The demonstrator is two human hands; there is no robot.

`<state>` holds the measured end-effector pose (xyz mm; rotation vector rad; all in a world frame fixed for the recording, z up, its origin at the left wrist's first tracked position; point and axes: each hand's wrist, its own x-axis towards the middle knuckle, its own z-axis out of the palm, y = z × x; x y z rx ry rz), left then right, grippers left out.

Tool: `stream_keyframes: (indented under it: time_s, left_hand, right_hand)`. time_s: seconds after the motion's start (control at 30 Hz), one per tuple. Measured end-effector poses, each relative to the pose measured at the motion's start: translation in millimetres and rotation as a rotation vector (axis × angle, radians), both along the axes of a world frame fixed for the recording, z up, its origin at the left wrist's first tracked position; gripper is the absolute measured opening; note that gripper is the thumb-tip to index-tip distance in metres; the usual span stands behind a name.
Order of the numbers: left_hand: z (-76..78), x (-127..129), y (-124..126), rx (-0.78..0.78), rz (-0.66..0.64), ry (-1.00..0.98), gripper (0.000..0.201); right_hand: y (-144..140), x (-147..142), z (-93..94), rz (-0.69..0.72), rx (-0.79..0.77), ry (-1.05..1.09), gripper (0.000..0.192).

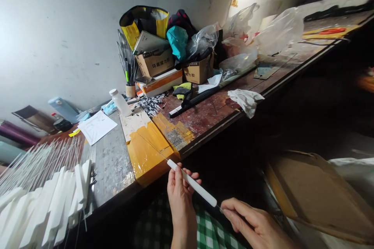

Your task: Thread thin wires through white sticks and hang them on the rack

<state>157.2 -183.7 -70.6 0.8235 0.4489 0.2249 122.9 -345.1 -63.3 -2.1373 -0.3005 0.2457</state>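
Note:
My left hand point(181, 194) is closed around the upper part of a slim white rod point(201, 191), thumb on top. The rod slants down to the right, just off the front edge of the bench. From its upper end a thin wire point(156, 149) runs out over the yellow-taped bench section point(149, 148). At the lower end, my right hand point(254, 221) pinches a short thin wire that sticks out of the rod. Part of that wire is hidden by the fingers. To the left lies a pile of similar white pieces point(54, 202) with long thin stems point(43, 159).
On the bench stand a white-capped bottle point(119, 103), cardboard boxes point(156, 62) and a pile of small black-and-white pieces point(150, 104). A paper sheet point(97, 127) lies left, a black tube point(201, 97) and white cloth point(247, 99) right. A large cardboard piece point(321, 194) sits below the bench.

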Motion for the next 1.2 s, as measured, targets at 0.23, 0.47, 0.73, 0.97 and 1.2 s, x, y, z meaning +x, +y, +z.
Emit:
stream_keyframes:
  time_s: [0.23,0.47,0.73,0.97,1.2]
  left_hand:
    - [5.9,3.8,0.4,0.0,-0.012,0.054,0.021]
    - [12.8,2.8,-1.2,-0.175,-0.032,-0.028,0.024]
    - [18.1,4.0,2.3,-0.143,0.0,0.095,0.021]
    - [12.3,1.4,2.4,-0.164,-0.03,0.003,0.023]
    - [14.6,3.2,4.6,-0.13,0.003,0.077,0.021]
  right_hand:
    - [0.9,3.1,7.3,-0.034,-0.033,-0.037,0.02]
    - [-3.3,7.1,20.1,-0.003,-0.023,-0.012,0.027]
    - [-0.8,7.7,19.6,-0.005,-0.047,-0.123,0.021]
    - [3.3,2.4,40.4,-0.014,-0.094,-0.102,0.027]
    - [1.9,6.8,23.1,0.064,-0.128,-0.094,0.024]
